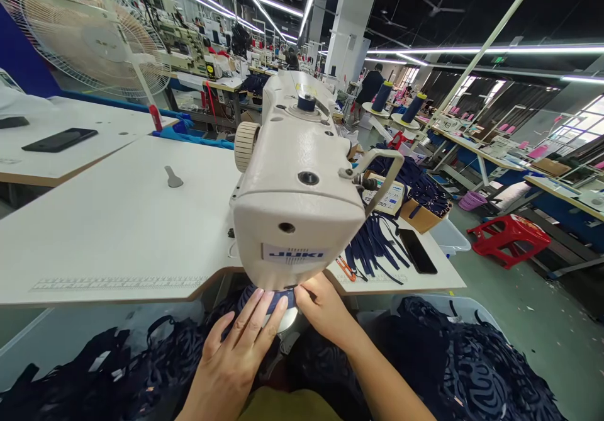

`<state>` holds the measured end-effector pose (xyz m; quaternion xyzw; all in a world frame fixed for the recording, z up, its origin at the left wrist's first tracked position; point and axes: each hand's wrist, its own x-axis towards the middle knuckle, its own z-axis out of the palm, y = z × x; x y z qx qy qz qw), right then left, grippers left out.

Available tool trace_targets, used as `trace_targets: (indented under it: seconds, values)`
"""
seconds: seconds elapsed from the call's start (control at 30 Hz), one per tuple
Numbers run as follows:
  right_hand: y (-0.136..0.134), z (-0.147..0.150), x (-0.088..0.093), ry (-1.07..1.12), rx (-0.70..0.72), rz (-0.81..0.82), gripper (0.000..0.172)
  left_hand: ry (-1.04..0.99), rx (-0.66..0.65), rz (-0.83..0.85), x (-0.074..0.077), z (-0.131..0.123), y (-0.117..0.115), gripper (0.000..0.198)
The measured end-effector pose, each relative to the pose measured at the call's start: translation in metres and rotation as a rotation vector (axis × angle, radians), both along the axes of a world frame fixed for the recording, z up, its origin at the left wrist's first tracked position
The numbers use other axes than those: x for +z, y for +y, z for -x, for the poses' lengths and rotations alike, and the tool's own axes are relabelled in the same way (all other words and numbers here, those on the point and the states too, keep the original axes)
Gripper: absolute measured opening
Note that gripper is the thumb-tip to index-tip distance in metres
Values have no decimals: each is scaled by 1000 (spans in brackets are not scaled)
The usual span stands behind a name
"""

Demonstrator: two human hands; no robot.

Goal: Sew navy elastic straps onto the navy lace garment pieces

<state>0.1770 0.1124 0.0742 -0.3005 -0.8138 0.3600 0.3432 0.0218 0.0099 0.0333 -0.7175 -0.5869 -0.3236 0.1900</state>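
A white sewing machine [297,194] stands directly in front of me, its head hiding the needle area. Under it lies a strip of navy fabric [278,300] on the small machine bed. My left hand [240,339] rests flat on this fabric, its fingers stretched out and slightly apart. At the fabric's right edge, my right hand [323,304] has its thumb and fingers pinched together, partly hidden under the machine head. The fabric seems to be between them.
Navy garments [472,352] fill a clear bin on the right, and more navy pieces [117,364] lie in a left bin. Navy straps [372,248], orange-handled snips [346,269] and a phone [418,251] lie right of the machine. A grey metal piece [173,177] lies left.
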Motion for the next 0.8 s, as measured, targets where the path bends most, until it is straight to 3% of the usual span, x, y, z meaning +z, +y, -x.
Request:
trace_targets:
  seconds: [0.8]
  values:
    - [-4,0,-2,-40,-34,-15,30,-21,-11,-2,-7,2,-1,47]
